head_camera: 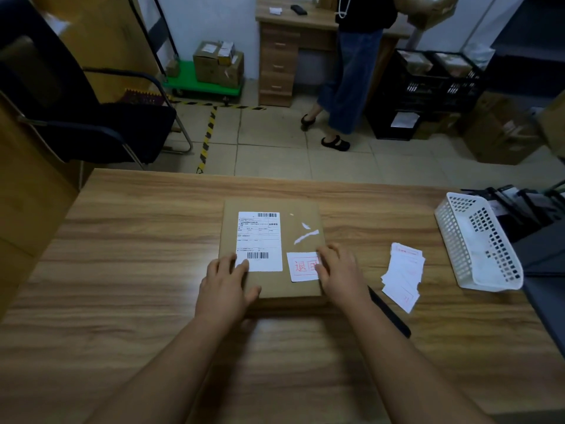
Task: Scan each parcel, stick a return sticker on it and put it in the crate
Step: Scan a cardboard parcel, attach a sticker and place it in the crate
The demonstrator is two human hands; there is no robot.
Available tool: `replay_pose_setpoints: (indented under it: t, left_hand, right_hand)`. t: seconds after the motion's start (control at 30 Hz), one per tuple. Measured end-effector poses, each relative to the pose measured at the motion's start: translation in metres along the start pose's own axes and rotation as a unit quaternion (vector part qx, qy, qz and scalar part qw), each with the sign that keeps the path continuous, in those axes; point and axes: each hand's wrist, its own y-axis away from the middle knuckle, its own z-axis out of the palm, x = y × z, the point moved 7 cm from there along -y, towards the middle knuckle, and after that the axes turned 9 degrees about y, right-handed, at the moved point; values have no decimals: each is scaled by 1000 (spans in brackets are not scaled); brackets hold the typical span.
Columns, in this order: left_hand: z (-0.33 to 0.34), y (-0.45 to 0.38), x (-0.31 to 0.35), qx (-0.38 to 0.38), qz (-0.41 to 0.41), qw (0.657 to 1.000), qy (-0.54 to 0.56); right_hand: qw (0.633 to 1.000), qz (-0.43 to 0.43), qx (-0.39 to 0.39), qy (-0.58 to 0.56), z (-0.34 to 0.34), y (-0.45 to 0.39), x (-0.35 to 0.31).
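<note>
Cardboard parcel [270, 240] | red-stamped sticker [302, 267] (reads 退回) | both hands pressing flat

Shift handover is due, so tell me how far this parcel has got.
Done: a return sticker is on the parcel, beside its shipping label. In hand: the right hand presses the sticker's edge while the left hand steadies the parcel. Left: moving it to a crate. Scanning cannot be judged.
</note>
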Motion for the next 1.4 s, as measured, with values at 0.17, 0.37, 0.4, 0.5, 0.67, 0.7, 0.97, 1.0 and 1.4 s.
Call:
replay_pose_setpoints:
  t: [0.17, 0.37, 0.4, 0.5, 0.67, 0.7, 0.97, 1.0, 1.4]
  left_hand:
    - [2, 4, 1, -2, -5, 1000, -8]
    - [7, 8, 3, 10, -14, 1000, -3]
    - [8, 8, 3, 9, -16, 1000, -4]
    - [11, 8, 3, 7, -17, 1000, -8]
    - [17, 16, 6, 2, -50, 999, -8]
    - [18, 18, 8, 5, -54, 999, -4]
    - [27, 50, -8, 43, -178, 967, 176]
    - [29, 54, -10, 48, -185, 960, 203]
    - [-87, 142, 9, 276, -137, 907, 289]
  right_hand:
    - [1000, -1, -7, 22, 11, 4, 8]
    - [984, -131, -39, 112, 26, 6, -43]
    - [984, -135, -44, 106, 28, 6, -47]
    - [978, -183, -52, 85, 30, 11, -45]
    - [982, -185, -31, 0, 23, 21, 11]
    - [986, -162, -11, -41, 21, 22, 25]
    - [939, -26, -180, -292, 34, 31, 58]
    - [934, -42, -198, -294, 34, 32, 53]
    - [896, -194, -140, -374, -53, 31, -24]
